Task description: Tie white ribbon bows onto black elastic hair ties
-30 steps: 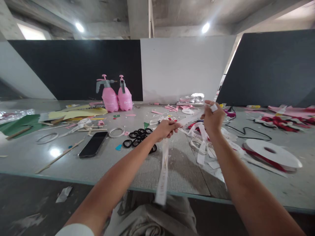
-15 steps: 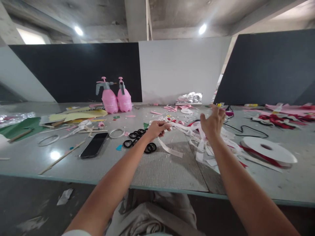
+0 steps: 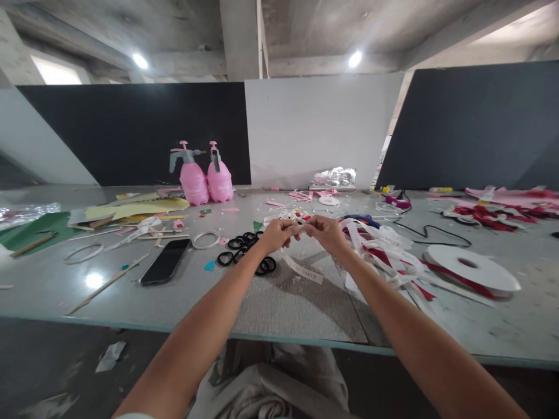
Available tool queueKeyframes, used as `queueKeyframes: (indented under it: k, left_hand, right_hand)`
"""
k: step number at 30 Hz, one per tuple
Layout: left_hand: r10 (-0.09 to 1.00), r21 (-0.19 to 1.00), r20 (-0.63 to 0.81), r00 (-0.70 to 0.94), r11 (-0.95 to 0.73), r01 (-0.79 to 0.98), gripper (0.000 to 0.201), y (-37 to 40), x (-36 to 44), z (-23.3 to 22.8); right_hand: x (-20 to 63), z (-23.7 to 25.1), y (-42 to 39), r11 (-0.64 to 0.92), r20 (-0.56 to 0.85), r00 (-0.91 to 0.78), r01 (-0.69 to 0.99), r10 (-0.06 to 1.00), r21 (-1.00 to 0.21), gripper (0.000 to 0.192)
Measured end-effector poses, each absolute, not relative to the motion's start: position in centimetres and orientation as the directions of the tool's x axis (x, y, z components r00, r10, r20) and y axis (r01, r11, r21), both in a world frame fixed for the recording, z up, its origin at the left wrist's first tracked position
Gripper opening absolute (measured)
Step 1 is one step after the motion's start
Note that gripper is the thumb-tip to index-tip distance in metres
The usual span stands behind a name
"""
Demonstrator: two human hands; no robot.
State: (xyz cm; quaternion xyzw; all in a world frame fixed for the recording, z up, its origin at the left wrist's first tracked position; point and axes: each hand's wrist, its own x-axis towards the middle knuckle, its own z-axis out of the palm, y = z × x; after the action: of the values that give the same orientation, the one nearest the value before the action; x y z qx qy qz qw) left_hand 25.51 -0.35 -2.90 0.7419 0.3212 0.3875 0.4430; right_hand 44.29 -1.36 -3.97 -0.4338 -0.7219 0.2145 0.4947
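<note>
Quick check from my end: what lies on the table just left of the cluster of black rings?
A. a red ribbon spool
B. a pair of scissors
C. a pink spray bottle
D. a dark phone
D: a dark phone lies flat on the table, just left of the black rings; the pink spray bottles stand farther back.

One head-worn camera looks forward and down across the table (image 3: 131,291).
</note>
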Motion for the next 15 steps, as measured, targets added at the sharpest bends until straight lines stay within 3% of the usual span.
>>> queueKeyframes:
  k: [11,15]
  left_hand:
    - [0.826,0.873,0.37,0.425,-0.466,0.146,0.042,0.01,25.2,-3.2]
    - [0.837,0.9,0.309,0.452,-0.411,0.147,0.045,-0.06,25.11,-3.26]
  right_hand:
    - [44.71,-4.34,-0.69,0.428,0.379,-0.235,0.212,0.895,-0.878,0.034]
    - [44.48,-4.18,-1.03,0.446,0.411,-0.179,0.271,0.894,-0.853,0.032]
